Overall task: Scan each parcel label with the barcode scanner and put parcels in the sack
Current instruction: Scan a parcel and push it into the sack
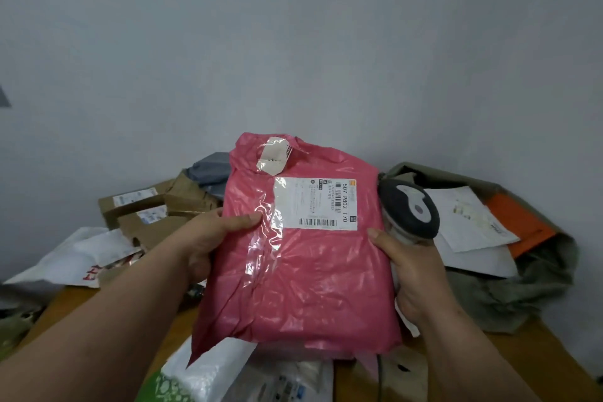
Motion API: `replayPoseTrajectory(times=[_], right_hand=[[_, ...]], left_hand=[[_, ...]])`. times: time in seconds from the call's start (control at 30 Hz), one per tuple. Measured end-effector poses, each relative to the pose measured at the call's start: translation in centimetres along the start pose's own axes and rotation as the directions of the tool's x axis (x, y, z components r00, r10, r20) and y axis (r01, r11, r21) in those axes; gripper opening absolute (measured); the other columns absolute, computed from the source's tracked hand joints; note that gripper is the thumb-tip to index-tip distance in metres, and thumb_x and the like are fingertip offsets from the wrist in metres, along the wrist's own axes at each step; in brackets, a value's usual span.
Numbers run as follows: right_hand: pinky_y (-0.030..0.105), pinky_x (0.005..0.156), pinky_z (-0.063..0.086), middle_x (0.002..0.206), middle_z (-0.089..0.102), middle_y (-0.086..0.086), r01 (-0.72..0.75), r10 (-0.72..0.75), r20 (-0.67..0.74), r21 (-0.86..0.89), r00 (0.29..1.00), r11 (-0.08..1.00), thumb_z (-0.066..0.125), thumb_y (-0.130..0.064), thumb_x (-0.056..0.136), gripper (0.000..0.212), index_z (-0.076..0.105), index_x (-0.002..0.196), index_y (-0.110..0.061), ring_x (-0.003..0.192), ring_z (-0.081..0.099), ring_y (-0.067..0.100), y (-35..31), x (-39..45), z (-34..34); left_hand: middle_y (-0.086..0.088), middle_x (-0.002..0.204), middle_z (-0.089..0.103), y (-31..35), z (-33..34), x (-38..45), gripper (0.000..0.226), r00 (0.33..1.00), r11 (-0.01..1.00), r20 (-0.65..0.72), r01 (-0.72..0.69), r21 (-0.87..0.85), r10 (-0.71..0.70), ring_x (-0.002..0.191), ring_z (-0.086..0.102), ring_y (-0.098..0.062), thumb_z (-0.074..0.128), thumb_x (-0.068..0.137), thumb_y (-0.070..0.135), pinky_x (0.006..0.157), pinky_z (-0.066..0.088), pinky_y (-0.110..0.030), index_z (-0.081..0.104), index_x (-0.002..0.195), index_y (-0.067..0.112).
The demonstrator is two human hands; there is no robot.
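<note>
Left hand point(208, 241) grips the left edge of a pink glossy plastic mailer parcel point(293, 271), thumb pressed across its front, fingers hidden behind. Right hand point(414, 274) holds the parcel's right edge with thumb on the front, and the same hand is wrapped round the handle of a grey-and-white handheld barcode scanner point(409, 212), whose head sticks up just beside the parcel's upper right edge. Parcel held up between both hands, above the wooden table point(554, 359). White printed shipping label point(315, 204) faces the camera on the upper right. Behind left: brown cardboard boxes point(146, 215). Right: olive-green fabric sack point(522, 287), open, with white and orange parcels inside.
</note>
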State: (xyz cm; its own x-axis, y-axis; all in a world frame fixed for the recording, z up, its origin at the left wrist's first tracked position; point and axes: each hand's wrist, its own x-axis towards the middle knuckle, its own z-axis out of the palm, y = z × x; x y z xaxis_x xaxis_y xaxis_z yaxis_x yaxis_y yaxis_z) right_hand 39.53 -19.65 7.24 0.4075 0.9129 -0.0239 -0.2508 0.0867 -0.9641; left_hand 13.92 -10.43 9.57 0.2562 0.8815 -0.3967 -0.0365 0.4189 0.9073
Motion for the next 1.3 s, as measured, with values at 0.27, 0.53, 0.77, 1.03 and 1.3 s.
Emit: replayPoseTrajectory(times=[0.27, 0.53, 0.77, 1.03, 1.3], right_hand=[[0.04, 0.079, 0.056, 0.096, 0.076, 0.003, 0.02, -0.026, -0.061, -0.106, 0.998, 0.994, 0.078, -0.024, 0.082, 0.025, 0.072, 0.106, -0.021, 0.09, 0.071, 0.022, -0.1, 0.8, -1.2], [0.036, 0.062, 0.051, 0.068, 0.063, 0.009, -0.046, 0.035, -0.133, -0.079, 0.99, 0.996, 0.078, -0.028, 0.082, 0.032, 0.068, 0.104, -0.007, 0.064, 0.059, 0.02, -1.2, 1.3, -3.1], [0.033, 0.056, 0.053, 0.065, 0.064, 0.009, -0.026, 0.021, -0.036, -0.166, 0.999, 0.986, 0.078, -0.024, 0.082, 0.023, 0.067, 0.092, -0.007, 0.058, 0.06, 0.018, -2.5, 0.4, -3.1], [0.024, 0.056, 0.053, 0.063, 0.068, 0.003, 0.047, 0.028, 0.184, -0.393, 0.982, 0.918, 0.078, -0.023, 0.082, 0.01, 0.07, 0.084, -0.017, 0.056, 0.063, 0.009, -2.1, -2.1, -0.8], [0.018, 0.064, 0.045, 0.063, 0.067, -0.016, 0.113, -0.014, 0.233, -0.416, 0.972, 0.902, 0.078, -0.022, 0.081, 0.01, 0.069, 0.079, -0.028, 0.068, 0.062, 0.0, -1.9, -2.8, 0.1]], left_hand=[[-0.014, 0.1, 0.076, -0.2, 0.4, -0.4, 0.052, 0.98, 0.975, -0.08, -0.191, -0.114, 0.183, 0.08, 0.073, -0.029, 0.078, 0.066, 0.013, 0.072, 0.06, -0.039, 0.067, 0.116, 0.009], [-0.009, 0.096, 0.077, -0.4, 1.6, -0.1, 0.027, 0.956, 0.93, -0.176, -0.274, -0.245, 0.236, 0.081, 0.072, -0.026, 0.07, 0.084, 0.009, 0.076, 0.057, -0.037, 0.07, 0.11, 0.014], [-0.011, 0.101, 0.075, -0.5, 2.8, 0.2, 0.025, 0.942, 0.915, -0.2, -0.316, -0.253, 0.27, 0.084, 0.072, -0.025, 0.066, 0.089, 0.008, 0.076, 0.059, -0.037, 0.067, 0.114, 0.013], [-0.017, 0.118, 0.07, -0.5, 2.5, 0.3, 0.04, 0.926, 0.908, -0.244, -0.344, -0.24, 0.287, 0.101, 0.068, -0.032, 0.068, 0.088, 0.008, 0.09, 0.054, -0.043, 0.061, 0.128, 0.007], [-0.013, 0.11, 0.073, -0.9, 1.8, 0.0, 0.036, 0.918, 0.903, -0.27, -0.358, -0.24, 0.292, 0.097, 0.069, -0.03, 0.068, 0.088, 0.008, 0.083, 0.055, -0.04, 0.064, 0.123, 0.012]])
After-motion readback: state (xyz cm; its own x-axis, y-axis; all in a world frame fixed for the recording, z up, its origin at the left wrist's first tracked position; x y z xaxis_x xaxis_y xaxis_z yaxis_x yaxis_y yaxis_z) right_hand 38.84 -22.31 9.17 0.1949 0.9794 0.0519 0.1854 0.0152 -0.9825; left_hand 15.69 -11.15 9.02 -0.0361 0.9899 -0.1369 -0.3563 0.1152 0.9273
